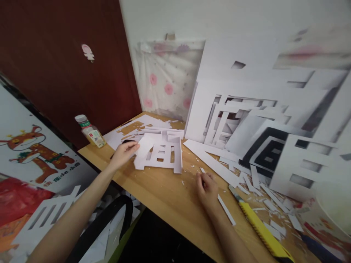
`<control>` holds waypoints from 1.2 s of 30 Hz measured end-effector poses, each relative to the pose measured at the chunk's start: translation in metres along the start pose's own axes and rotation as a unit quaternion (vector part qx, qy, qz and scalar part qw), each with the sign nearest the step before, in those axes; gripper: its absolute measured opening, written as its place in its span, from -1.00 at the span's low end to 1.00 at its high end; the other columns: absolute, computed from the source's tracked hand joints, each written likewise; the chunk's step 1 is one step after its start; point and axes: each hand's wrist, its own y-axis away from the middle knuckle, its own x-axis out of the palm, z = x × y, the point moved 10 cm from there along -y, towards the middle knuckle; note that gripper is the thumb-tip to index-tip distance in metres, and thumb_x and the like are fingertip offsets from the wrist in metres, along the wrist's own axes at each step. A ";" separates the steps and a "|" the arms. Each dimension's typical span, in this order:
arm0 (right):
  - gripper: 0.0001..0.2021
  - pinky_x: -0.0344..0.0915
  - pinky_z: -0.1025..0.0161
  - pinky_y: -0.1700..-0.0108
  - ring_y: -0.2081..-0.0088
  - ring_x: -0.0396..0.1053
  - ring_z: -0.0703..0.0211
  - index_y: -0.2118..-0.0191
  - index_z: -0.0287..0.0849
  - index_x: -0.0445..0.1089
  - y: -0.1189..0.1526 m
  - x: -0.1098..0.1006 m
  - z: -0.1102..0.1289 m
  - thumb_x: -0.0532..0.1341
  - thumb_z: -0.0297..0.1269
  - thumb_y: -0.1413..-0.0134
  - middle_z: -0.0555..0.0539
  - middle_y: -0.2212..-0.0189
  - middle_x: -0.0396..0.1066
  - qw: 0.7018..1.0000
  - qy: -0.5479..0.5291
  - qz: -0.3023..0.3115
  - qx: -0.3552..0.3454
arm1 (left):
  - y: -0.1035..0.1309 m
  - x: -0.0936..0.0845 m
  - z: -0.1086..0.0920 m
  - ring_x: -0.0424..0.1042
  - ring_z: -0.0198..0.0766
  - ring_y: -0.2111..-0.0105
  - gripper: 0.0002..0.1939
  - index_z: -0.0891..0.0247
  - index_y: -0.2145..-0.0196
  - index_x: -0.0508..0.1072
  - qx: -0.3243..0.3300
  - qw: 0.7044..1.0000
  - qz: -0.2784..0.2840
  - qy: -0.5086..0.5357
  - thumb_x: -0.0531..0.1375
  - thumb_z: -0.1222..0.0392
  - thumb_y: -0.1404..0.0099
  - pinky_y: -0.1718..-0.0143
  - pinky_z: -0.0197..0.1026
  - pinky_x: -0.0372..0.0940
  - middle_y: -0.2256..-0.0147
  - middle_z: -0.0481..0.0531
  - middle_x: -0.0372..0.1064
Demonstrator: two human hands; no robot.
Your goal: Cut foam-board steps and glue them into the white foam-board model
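On the wooden table lies a white foam-board cutout (pixel 161 146) with raised walls along its edges and several rectangular openings. My left hand (pixel 124 153) is at its left side, fingertips pinched on a white board piece (pixel 143 149) that overlaps the cutout; where one ends and the other begins is hard to see. Right of the cutout my right hand (pixel 207 186) rests on the table with its fingers curled closed. Whatever it may hold is hidden. A narrow white strip (pixel 227 210) runs beneath that hand.
A yellow utility knife (pixel 256 223) lies to the right, among scattered white offcuts (pixel 271 204). Large cut boards (pixel 216 76) lean on the wall. A bottle (pixel 91 133) stands at the table's left edge, and a bucket (pixel 323 223) sits at far right.
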 end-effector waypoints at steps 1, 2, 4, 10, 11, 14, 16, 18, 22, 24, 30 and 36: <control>-0.56 0.06 0.23 0.42 0.55 0.05 0.24 0.62 -0.07 -0.05 0.000 -0.001 -0.001 0.08 -0.19 -0.27 0.12 0.67 -0.04 1.000 0.000 -0.002 0.005 | 0.002 0.005 0.004 0.49 -0.06 0.04 -0.55 0.28 0.16 0.58 -0.001 1.000 -0.010 -0.009 0.08 -0.10 -0.29 -0.01 -0.09 0.39 0.05 0.16 0.54; -0.56 0.05 0.24 0.43 0.56 0.06 0.25 0.61 -0.07 -0.05 0.000 -0.003 -0.001 0.08 -0.17 -0.28 0.11 0.68 -0.03 1.000 0.000 -0.006 0.010 | 0.003 0.011 0.008 0.46 -0.06 -0.03 -0.56 0.30 0.18 0.59 -0.004 1.000 -0.019 -0.017 0.08 -0.08 -0.30 -0.06 -0.09 0.36 -0.01 0.20 0.50; -0.56 0.03 0.24 0.47 0.56 0.05 0.25 0.61 -0.06 -0.03 0.000 -0.006 -0.003 0.08 -0.14 -0.29 0.11 0.67 -0.01 1.000 0.003 -0.015 0.021 | 0.004 0.020 0.013 0.38 -0.03 -0.13 -0.59 0.31 0.20 0.59 -0.014 0.999 -0.031 -0.037 0.08 -0.04 -0.30 -0.13 -0.08 0.30 -0.11 0.25 0.42; -0.54 -0.03 0.25 0.51 0.58 -0.02 0.26 0.61 -0.06 -0.03 -0.001 -0.011 -0.005 0.07 -0.07 -0.29 0.11 0.68 -0.02 0.999 0.011 -0.029 0.033 | -0.007 0.044 0.017 0.54 0.00 0.10 -0.70 0.24 0.28 0.63 -0.043 0.991 0.031 -0.120 0.11 0.11 -0.29 0.13 -0.14 0.37 0.15 0.19 0.59; -0.54 -0.03 0.25 0.51 0.58 -0.02 0.26 0.61 -0.06 -0.02 -0.001 -0.010 -0.005 0.08 -0.07 -0.28 0.11 0.68 -0.01 0.999 0.011 -0.027 0.034 | -0.008 0.047 0.016 0.56 -0.01 0.17 -0.71 0.24 0.31 0.63 -0.045 0.989 0.046 -0.134 0.11 0.12 -0.29 0.20 -0.15 0.36 0.21 0.19 0.60; -0.54 -0.03 0.25 0.52 0.58 -0.01 0.27 0.61 -0.06 -0.01 0.000 -0.009 -0.005 0.08 -0.05 -0.28 0.11 0.68 -0.01 0.999 0.014 -0.025 0.036 | -0.006 0.052 0.013 0.55 -0.01 0.21 -0.69 0.25 0.34 0.62 -0.044 0.982 0.064 -0.174 0.08 0.15 -0.31 0.27 -0.17 0.31 0.25 0.20 0.61; -0.54 -0.02 0.26 0.52 0.58 0.00 0.27 0.60 -0.06 -0.02 0.001 -0.009 -0.005 0.06 -0.05 -0.29 0.12 0.68 -0.01 0.999 0.018 -0.025 0.038 | -0.002 0.055 0.009 0.55 -0.01 0.19 -0.67 0.26 0.33 0.61 -0.040 0.978 0.064 -0.194 0.05 0.14 -0.33 0.27 -0.17 0.29 0.23 0.22 0.60; -0.54 -0.01 0.26 0.51 0.58 0.01 0.27 0.60 -0.06 -0.04 0.001 -0.008 -0.005 0.04 -0.06 -0.31 0.12 0.68 -0.03 0.999 0.026 -0.024 0.041 | 0.005 0.058 0.004 0.54 -0.01 0.18 -0.66 0.26 0.33 0.60 -0.035 0.976 0.066 -0.206 0.04 0.13 -0.35 0.27 -0.16 0.27 0.24 0.21 0.60; -0.54 0.04 0.25 0.48 0.58 0.06 0.25 0.61 -0.06 -0.03 -0.001 -0.014 -0.006 0.02 -0.05 -0.31 0.11 0.67 -0.01 0.997 0.066 -0.008 0.046 | 0.023 0.062 -0.009 0.53 0.00 0.19 -0.65 0.25 0.33 0.58 -0.023 0.974 0.072 -0.211 0.02 0.12 -0.37 0.28 -0.15 0.25 0.26 0.20 0.59; -0.55 0.10 0.22 0.40 0.56 0.10 0.23 0.62 -0.07 0.01 -0.001 -0.022 -0.005 0.04 -0.05 -0.28 0.09 0.68 0.05 0.994 0.097 0.006 0.045 | 0.032 0.064 -0.016 0.53 0.00 0.20 -0.64 0.25 0.35 0.57 -0.015 0.974 0.078 -0.211 0.01 0.12 -0.38 0.27 -0.15 0.25 0.26 0.20 0.59; -0.68 0.14 -0.05 0.11 0.19 0.33 -0.14 0.34 -0.12 0.45 0.036 -0.068 -0.003 0.12 0.01 -0.18 -0.20 0.28 0.47 0.968 0.236 0.024 0.086 | 0.062 0.070 -0.025 0.54 -0.05 0.21 -0.67 0.23 0.27 0.56 -0.005 0.973 0.106 -0.203 0.00 0.16 -0.40 0.25 -0.17 0.28 0.23 0.14 0.59; -0.53 0.12 -0.25 0.03 0.03 0.28 -0.33 0.07 -0.06 0.47 0.094 -0.094 -0.015 0.07 0.16 -0.15 -0.24 0.06 0.45 0.894 0.403 0.087 0.178 | 0.086 0.072 -0.025 0.54 0.00 0.18 -0.65 0.21 0.19 0.57 -0.013 0.974 0.122 -0.190 -0.02 0.12 -0.43 0.25 -0.15 0.29 0.15 0.17 0.58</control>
